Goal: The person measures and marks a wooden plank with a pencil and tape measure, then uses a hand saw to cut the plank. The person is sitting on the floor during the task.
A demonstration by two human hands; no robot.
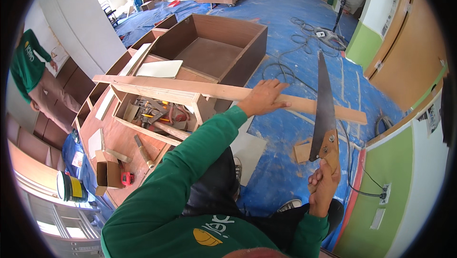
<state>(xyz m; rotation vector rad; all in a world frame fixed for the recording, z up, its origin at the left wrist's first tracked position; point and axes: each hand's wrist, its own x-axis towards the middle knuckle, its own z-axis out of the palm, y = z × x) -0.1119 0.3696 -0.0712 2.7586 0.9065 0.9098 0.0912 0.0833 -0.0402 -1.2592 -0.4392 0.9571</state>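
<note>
A long, thin wooden board (pixel 209 87) lies across the toolbox and work table and sticks out to the right over the floor. Over the board's middle lies my left hand (pixel 263 98), its fingers toward the far edge and its thumb along the top, gripping it. My right hand (pixel 323 184) is closed around the wooden handle of a handsaw (pixel 324 106). The saw's blade points up and away from me, passing in front of the board's right part; whether the teeth touch the wood I cannot tell.
Left of me, the open wooden toolbox (pixel 162 115) holds several hand tools. A chisel-like tool (pixel 144 152), a small cardboard box (pixel 108 171) and a red tape measure (pixel 127 178) lie nearby. Cables (pixel 285 68) trail over the blue floor sheet. A person (pixel 35 68) stands far left.
</note>
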